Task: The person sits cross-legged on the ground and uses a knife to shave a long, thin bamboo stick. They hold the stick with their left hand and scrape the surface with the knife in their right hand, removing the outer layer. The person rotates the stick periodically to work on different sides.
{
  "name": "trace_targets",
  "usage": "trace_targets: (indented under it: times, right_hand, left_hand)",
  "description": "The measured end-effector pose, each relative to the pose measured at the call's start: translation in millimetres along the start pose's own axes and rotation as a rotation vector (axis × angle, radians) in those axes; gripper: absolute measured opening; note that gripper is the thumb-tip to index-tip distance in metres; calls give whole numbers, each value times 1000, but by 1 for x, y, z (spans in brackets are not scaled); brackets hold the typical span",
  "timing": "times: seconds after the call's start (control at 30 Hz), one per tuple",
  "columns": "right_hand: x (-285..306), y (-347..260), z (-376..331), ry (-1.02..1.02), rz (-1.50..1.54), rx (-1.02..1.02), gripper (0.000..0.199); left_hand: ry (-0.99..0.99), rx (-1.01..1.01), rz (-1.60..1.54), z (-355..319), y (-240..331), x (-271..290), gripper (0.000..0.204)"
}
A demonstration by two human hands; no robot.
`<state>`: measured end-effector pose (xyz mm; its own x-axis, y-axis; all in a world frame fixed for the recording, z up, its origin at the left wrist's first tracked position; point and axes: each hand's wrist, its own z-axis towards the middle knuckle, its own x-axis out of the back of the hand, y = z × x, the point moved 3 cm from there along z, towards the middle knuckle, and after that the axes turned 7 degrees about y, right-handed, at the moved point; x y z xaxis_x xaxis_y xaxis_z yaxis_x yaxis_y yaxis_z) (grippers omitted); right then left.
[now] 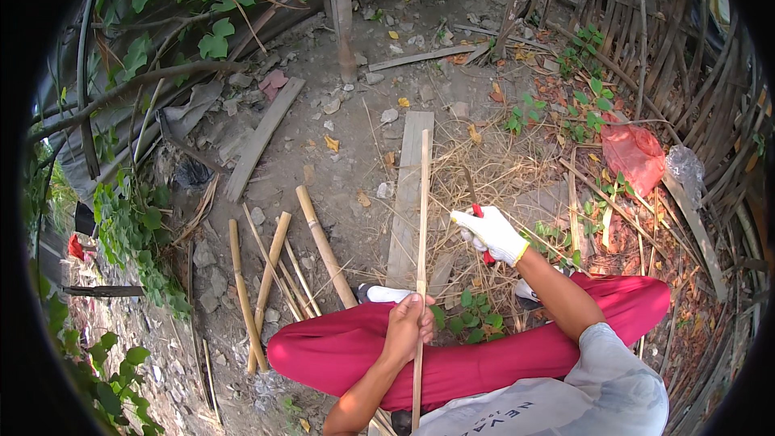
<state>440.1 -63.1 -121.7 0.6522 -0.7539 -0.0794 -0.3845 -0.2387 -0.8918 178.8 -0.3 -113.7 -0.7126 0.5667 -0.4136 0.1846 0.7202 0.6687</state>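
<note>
Gripping a thin bamboo strip (421,258), the bare left hand (408,327) is wrapped tight round its lower part; its length runs straight away, forward. Right of it, the gloved right hand (492,234) clasps a red-handled tool (483,234). Cut bamboo poles (278,270) lie left.

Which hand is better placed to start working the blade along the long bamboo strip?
Probably right: the white-gloved right hand grips the red-handled tool beside the thin bamboo strip, while the bare left hand steadies it.

A crumpled red plastic bag (634,155) lies on the ground beside a clear crumpled bag (686,168)
</note>
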Motion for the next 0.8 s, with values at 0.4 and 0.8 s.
trace_targets:
  times: [0.4, 0.8]
  right_hand:
    - [-55, -31, -73, -270, 135, 22, 23]
    - [-62, -85, -122, -304, -264, 346, 36]
  left_hand:
    - [28, -365, -18, -25, 84, -23, 31]
    - [328, -967, -59, -45, 183, -31, 37]
